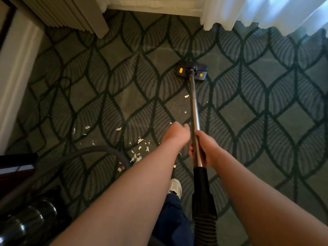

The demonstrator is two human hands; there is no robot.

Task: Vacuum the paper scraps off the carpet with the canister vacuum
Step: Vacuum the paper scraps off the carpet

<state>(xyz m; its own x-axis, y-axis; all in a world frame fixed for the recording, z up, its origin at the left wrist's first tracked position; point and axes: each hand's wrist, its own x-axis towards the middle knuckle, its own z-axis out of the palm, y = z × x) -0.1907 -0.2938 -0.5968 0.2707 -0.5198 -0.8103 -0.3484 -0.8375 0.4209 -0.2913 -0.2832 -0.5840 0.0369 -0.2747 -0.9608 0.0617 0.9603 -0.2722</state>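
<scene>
Far left of the wand, at the bottom corner, sits the canister vacuum [26, 221], a glossy dark rounded body catching highlights. From it a grey ribbed hose [99, 151] arcs over the carpet [266, 112], a low dull-green pile woven with dark interlocking leaf outlines and fine striped veins. Up at the top, also left of the wand, hangs a beige drape [58, 13] in narrow vertical pleats.

Nearer the wand's left side lie the paper scraps [136, 157]: small, torn, irregular white flakes, thickest just beyond the hose's bend, with a few stray bits closer to the tube.

The left hand [177, 134] is balled up, knuckles up, just left of the wand; it may be gripping the tube, but the contact is hidden behind the knuckles, so I cannot tell. A white shoe [175, 187] shows below it.

The wand [194, 107] itself is a slim polished metal tube, running down into a matte black cuff [201, 181] and corrugated hose. At its far end the floor head [192, 71], a flat dark rectangle with two yellow oval marks, rests on the carpet beyond the scraps.

The right hand [205, 150] wraps the wand just above the cuff, fingers curled round the metal.

Far right of the wand, at the top, a sheer white curtain [266, 13] falls in soft folds to the carpet.
</scene>
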